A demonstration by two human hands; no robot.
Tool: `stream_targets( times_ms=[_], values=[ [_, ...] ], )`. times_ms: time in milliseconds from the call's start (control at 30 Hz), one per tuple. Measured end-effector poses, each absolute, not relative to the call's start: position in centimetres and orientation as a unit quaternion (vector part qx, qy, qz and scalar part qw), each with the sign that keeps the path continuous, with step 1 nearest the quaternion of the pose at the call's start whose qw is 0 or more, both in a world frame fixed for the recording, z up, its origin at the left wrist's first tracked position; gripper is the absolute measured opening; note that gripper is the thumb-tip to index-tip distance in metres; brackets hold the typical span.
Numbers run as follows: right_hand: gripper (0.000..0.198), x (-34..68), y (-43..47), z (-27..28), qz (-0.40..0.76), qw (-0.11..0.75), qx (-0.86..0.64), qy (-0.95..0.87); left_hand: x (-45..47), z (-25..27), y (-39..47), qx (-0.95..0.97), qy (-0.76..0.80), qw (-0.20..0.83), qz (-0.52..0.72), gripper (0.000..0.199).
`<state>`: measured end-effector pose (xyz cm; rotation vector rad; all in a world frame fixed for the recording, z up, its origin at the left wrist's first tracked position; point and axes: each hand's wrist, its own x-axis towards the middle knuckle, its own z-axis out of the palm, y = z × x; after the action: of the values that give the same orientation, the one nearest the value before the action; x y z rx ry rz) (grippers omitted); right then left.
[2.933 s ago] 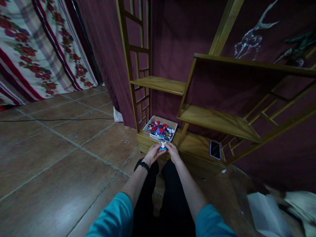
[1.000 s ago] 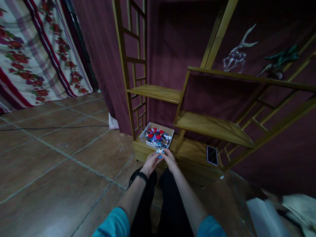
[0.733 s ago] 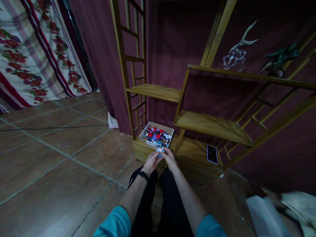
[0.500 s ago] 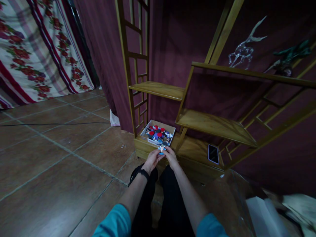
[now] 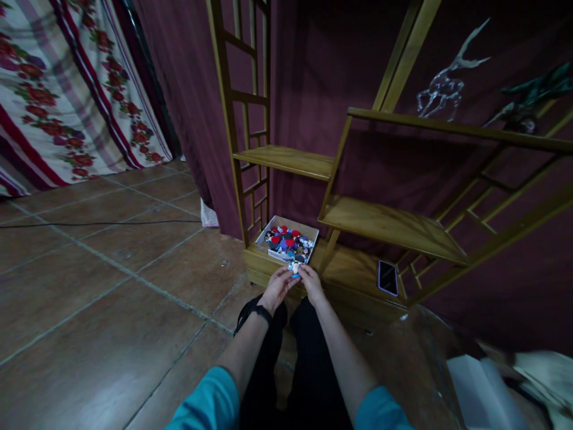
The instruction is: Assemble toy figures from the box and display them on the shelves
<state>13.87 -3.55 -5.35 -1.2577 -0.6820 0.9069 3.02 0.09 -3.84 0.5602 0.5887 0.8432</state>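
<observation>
A small blue-and-white figurine [image 5: 294, 269] with a pale middle is pinched between my two hands, just in front of the box. My left hand [image 5: 278, 286] grips its left side, with a dark band on the wrist. On the other side, my right hand [image 5: 312, 284] closes its fingers on the figurine's right edge. Right behind them, a shallow white box [image 5: 308, 231] rests on the low wooden base, full of small red, dark, purple and white pieces. What these pieces are is too small to make out.
A wooden display shelf [image 5: 290, 161] rises in front of me, its boards at several heights. A dark-screened tablet or phone [image 5: 387, 278] lies on the base to the right. Above stand a clear deer figurine [image 5: 443, 89] and a dark green ornament [image 5: 532, 95]. A black cable [image 5: 102, 224] crosses the tiled floor.
The figurine has turned or tilted slightly between my fingers, and both hands have stayed almost in place. The view has shifted a little.
</observation>
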Motion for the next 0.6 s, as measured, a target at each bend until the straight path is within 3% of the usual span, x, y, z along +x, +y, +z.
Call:
stream_targets(
  times_ms=[200, 600],
  values=[
    [0.031, 13.94, -3.52, -5.39, 0.38, 0.67, -0.557, -0.31, 2.79, -3.72, 0.14, 0.254, 0.273, 0.844, 0.385, 0.015],
    [0.039, 14.18, -3.46, -5.88, 0.41, 0.667, -0.548, -0.294, 2.69, -4.14, 0.07, 0.264, 0.257, 0.834, 0.411, 0.038]
  ],
)
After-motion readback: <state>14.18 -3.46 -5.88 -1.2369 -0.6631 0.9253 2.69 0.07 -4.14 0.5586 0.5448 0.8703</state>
